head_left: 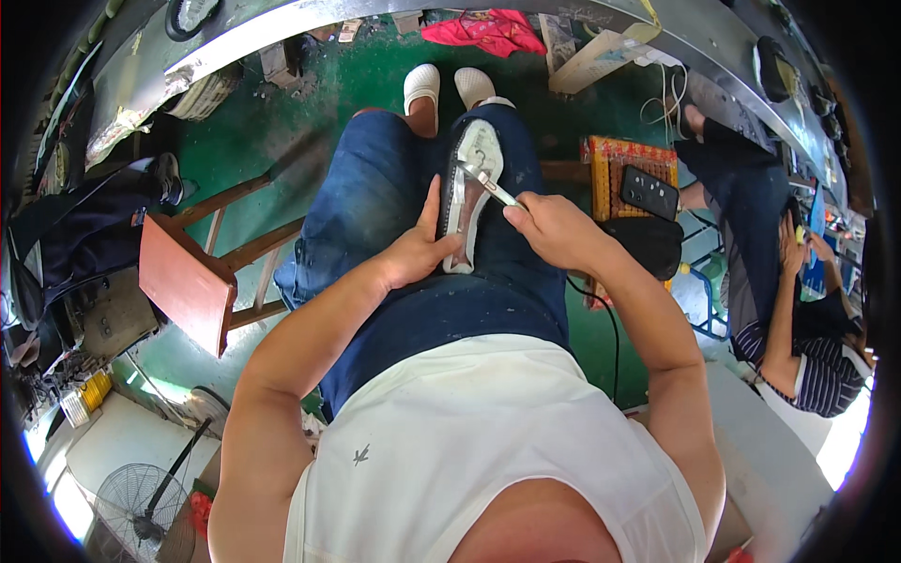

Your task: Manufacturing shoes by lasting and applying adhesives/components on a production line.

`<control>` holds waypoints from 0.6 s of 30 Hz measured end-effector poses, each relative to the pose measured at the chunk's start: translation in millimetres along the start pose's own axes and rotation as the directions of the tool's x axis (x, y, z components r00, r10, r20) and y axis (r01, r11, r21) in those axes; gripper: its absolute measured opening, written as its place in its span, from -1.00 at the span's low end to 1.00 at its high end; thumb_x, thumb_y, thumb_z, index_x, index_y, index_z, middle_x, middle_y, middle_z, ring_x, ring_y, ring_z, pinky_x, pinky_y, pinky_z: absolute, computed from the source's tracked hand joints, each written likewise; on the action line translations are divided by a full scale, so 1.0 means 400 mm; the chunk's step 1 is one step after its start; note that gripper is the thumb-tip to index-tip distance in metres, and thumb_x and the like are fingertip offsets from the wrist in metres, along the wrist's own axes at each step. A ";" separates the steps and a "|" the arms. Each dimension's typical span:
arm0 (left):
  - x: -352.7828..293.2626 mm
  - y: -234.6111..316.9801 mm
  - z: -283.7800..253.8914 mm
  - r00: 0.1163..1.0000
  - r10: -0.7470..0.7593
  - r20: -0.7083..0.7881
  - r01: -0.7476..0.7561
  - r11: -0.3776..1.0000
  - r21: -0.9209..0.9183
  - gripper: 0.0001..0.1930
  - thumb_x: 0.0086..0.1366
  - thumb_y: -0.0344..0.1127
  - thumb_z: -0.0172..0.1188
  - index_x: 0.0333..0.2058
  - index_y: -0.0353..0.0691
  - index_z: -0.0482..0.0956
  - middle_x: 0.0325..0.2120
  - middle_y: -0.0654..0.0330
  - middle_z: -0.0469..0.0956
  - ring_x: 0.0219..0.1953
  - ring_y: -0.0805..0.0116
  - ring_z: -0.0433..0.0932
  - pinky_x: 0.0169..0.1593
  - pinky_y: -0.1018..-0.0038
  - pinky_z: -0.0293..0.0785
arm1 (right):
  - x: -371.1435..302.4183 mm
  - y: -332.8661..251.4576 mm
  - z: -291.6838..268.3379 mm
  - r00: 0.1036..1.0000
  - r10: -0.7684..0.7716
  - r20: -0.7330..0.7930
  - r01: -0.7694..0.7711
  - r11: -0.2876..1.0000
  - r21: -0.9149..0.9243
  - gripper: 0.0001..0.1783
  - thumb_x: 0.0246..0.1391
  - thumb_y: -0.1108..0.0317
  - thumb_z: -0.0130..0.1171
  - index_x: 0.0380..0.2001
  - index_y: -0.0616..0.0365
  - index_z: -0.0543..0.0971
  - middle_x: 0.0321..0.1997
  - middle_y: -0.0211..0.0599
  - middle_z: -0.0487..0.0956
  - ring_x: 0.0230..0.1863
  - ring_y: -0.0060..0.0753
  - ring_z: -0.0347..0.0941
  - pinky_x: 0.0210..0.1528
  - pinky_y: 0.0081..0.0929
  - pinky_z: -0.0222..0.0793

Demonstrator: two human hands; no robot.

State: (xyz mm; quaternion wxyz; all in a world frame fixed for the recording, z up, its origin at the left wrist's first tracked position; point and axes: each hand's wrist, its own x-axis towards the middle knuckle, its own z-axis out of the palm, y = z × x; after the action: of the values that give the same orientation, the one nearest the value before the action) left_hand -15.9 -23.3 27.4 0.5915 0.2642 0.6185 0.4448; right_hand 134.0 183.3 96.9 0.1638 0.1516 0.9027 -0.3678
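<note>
An unfinished shoe (479, 150) lies bottom up along my right thigh. Its underside shows a pale toe area, a brownish middle and a dark edge. My left hand (424, 246) grips it near the heel, thumb on the underside and index finger stretched along its side; the other fingers are partly hidden. In my right hand (554, 228) is a slim white-handled tool (495, 186), held between thumb and curled fingers. Its pale head rests over the shoe's forefoot; whether it is a brush or another tool I cannot tell.
Right of my lap, a phone (649, 192) and a black pouch (641, 246) lie on a beaded seat mat (608, 178). A brown wooden stool (188, 281) stands left. A metal bench edge (310, 26) curves across the front. Another person (765, 225) works at right. A fan (141, 511) stands lower left.
</note>
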 end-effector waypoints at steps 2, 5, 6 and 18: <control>0.009 -0.016 0.011 0.997 0.051 -0.055 -0.046 0.995 0.093 0.03 0.40 -0.33 0.14 0.47 0.01 -0.58 0.39 -0.13 0.13 0.38 0.19 0.20 0.38 0.46 0.09 | -0.008 -0.011 0.005 1.000 -0.006 0.001 0.006 0.998 0.062 -0.54 0.38 0.05 -0.08 -0.29 0.30 0.49 -0.31 0.17 0.60 -0.20 0.26 0.54 -0.14 0.06 0.42; 0.017 -0.016 0.030 0.982 0.100 -0.161 -0.063 0.973 0.221 0.02 0.36 -0.40 0.19 0.49 -0.06 -0.46 0.39 -0.12 0.12 0.39 0.19 0.18 0.40 0.45 0.07 | -0.040 0.008 0.073 0.998 -0.015 0.053 0.020 0.996 -0.085 -0.56 0.38 0.05 -0.06 -0.30 0.27 0.49 -0.34 0.13 0.60 -0.21 0.26 0.53 -0.15 0.04 0.41; 0.013 -0.016 0.028 0.980 0.112 -0.165 -0.071 0.970 0.232 0.02 0.36 -0.40 0.19 0.49 -0.06 -0.46 0.39 -0.12 0.12 0.39 0.19 0.18 0.40 0.45 0.07 | -0.040 0.022 0.078 0.999 -0.024 0.040 0.027 0.996 -0.090 -0.56 0.38 0.05 -0.06 -0.30 0.27 0.49 -0.34 0.13 0.60 -0.21 0.26 0.53 -0.15 0.04 0.41; -0.038 0.537 -0.253 0.893 0.329 -0.308 -0.437 0.798 -0.416 -0.19 0.30 -0.38 0.20 0.45 -0.28 0.02 0.26 -0.03 0.40 0.17 0.16 0.51 0.23 0.27 0.43 | -0.041 0.146 0.124 0.976 0.210 -0.050 -0.122 0.730 0.673 -0.52 0.45 0.07 -0.18 -0.22 0.31 0.52 -0.41 -0.22 0.61 -0.42 -0.39 0.58 -0.29 -0.41 0.47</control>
State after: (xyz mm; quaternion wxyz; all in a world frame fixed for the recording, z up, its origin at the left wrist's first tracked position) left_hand -154.1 39.5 210.5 0.4629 0.1805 0.4851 0.7196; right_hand 181.0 185.1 34.2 0.0753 0.3026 0.7030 -0.6392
